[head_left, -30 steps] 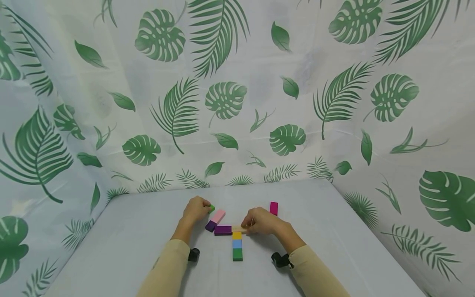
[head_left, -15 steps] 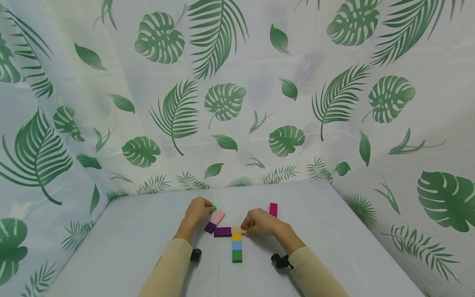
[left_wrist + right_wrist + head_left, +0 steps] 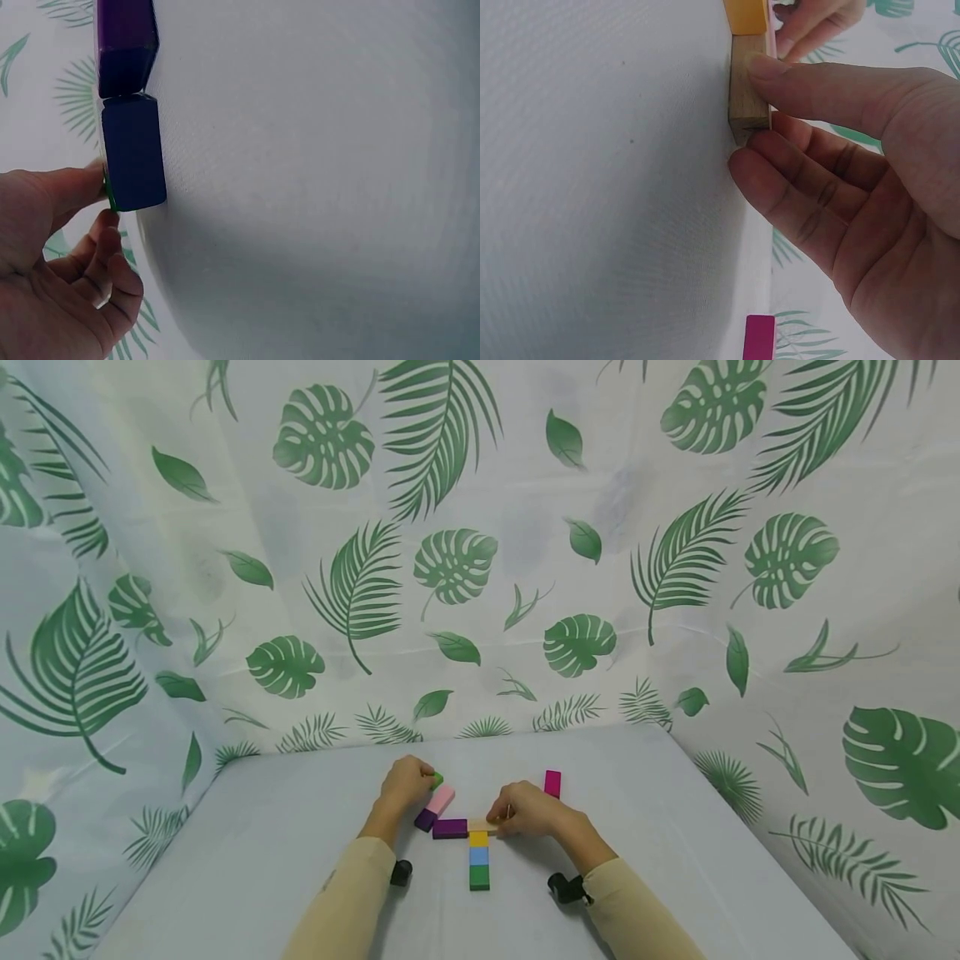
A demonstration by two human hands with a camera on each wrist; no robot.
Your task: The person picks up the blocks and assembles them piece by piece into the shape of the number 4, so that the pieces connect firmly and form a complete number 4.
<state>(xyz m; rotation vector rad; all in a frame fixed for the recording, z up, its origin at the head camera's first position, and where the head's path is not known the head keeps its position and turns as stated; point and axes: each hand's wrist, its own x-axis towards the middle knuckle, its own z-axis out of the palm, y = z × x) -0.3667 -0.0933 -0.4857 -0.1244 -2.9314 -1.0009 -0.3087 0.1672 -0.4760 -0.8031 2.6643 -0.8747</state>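
My left hand [image 3: 407, 782] pinches a light green block [image 3: 437, 779] by the far end of a pink block [image 3: 442, 797]. Only a green sliver shows in the left wrist view, behind a dark blue-purple block [image 3: 133, 154]; whether green and pink touch I cannot tell. With thumb and fingers, my right hand [image 3: 527, 808] grips a plain wooden block [image 3: 748, 94] lying on the table. A purple block [image 3: 450, 829] lies left of the wooden one, while a yellow block [image 3: 478, 839] meets its near side. Light blue [image 3: 478, 857] and dark green [image 3: 479, 877] blocks continue the column.
A magenta block [image 3: 552, 783] lies apart, beyond the right hand. The white-covered table [image 3: 247, 852] ends at a leaf-printed cloth backdrop [image 3: 517, 560] behind and at both sides. Black wrist cameras hang beneath both forearms.
My left hand has shifted slightly right with the light green block, closer to the pink block's far end. The right hand and the other blocks hold their places.
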